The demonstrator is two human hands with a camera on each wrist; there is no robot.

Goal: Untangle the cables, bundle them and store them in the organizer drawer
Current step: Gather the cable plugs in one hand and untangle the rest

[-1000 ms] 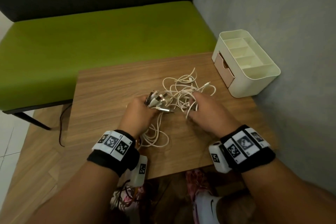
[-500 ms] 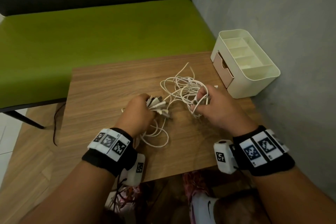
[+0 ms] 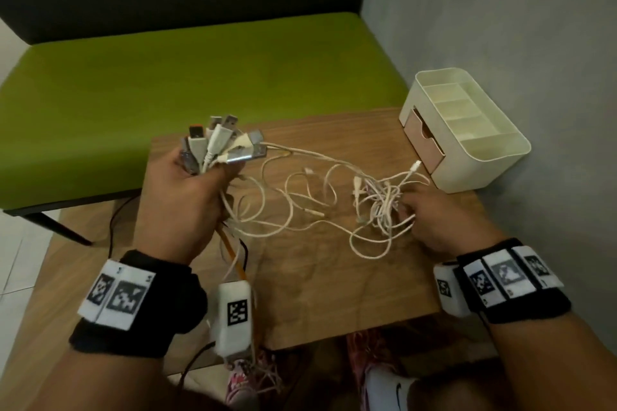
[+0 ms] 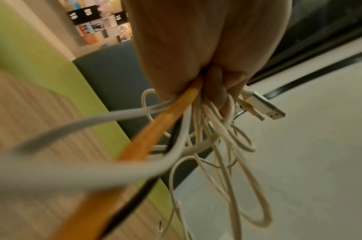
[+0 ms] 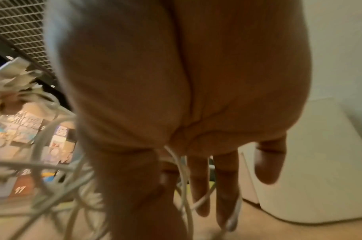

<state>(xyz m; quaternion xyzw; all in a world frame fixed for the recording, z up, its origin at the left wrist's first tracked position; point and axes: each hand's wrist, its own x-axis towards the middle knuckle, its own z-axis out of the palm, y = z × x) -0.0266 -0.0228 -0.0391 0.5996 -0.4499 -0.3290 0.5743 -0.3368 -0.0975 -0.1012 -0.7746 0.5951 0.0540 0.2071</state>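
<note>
Left hand (image 3: pixel 182 200) raised over the left edge of the small wood-grain table (image 3: pixel 334 284), fist curled round a bunch of white cables (image 3: pixel 300 197) with one orange cable (image 4: pixel 169 120) among them; their metal USB plugs (image 3: pixel 222 143) fan out above the fist; strands sag from it to the tabletop and run right to a tangled white knot (image 3: pixel 380 207); right hand (image 3: pixel 437 217) low on the table at that knot, fingers (image 5: pixel 227 186) fairly straight and threaded through loops, a strand passing under the palm; cream plastic organizer with a pink drawer (image 3: pixel 424 140) stands at the far right corner, drawer slightly ajar; green bench seat (image 3: pixel 200 70) beyond.
</note>
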